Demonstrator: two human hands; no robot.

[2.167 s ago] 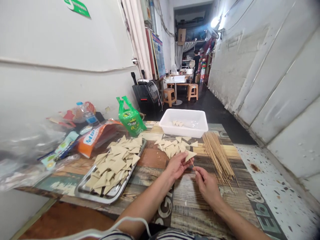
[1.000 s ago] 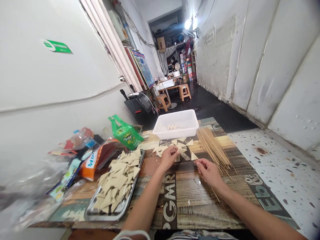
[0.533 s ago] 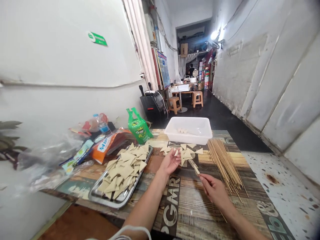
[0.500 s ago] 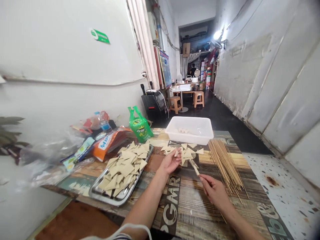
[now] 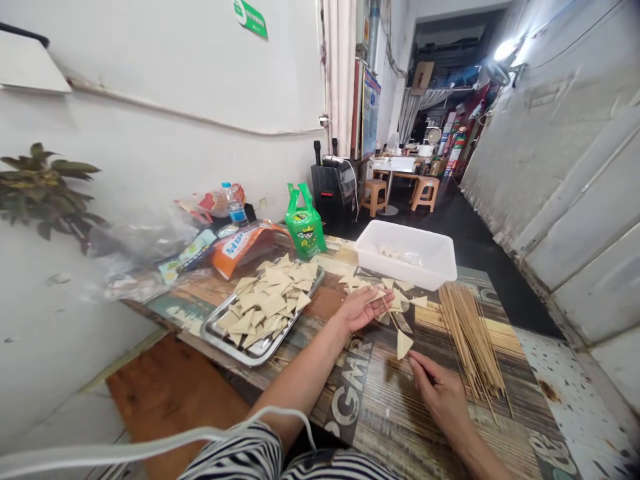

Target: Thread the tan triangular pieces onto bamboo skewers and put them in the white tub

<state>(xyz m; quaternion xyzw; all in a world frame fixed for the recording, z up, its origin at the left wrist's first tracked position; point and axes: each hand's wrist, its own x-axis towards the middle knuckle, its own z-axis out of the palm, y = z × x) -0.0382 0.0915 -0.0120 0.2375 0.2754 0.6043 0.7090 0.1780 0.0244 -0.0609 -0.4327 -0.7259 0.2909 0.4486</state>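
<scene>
My right hand (image 5: 440, 397) is closed round the lower end of a thin wooden skewer (image 5: 391, 317). A pale triangular tofu slice (image 5: 405, 344) is threaded on the skewer just beyond my fingers. My left hand (image 5: 360, 311), palm up, holds another pale triangular slice (image 5: 379, 294) between thumb and fingers at the skewer's far tip. Whether the tip has pierced that slice I cannot tell. Loose triangles (image 5: 400, 301) lie on the table behind my left hand. To the left, a heap of the same slices (image 5: 274, 301) fills a metal tray (image 5: 251, 358).
A bundle of bare skewers (image 5: 473, 347) lies right of my right hand. Behind the loose triangles stands a white plastic tub (image 5: 425, 267) with a few pale pieces inside. A green bag (image 5: 305, 230), an orange packet (image 5: 240, 248) and clear plastic bags (image 5: 145, 250) sit at the back left.
The view has swung left and down. The slice on the skewer now faces me broadside, lying close to my right fingers. My left hand has brought its slice to the skewer's tip.
</scene>
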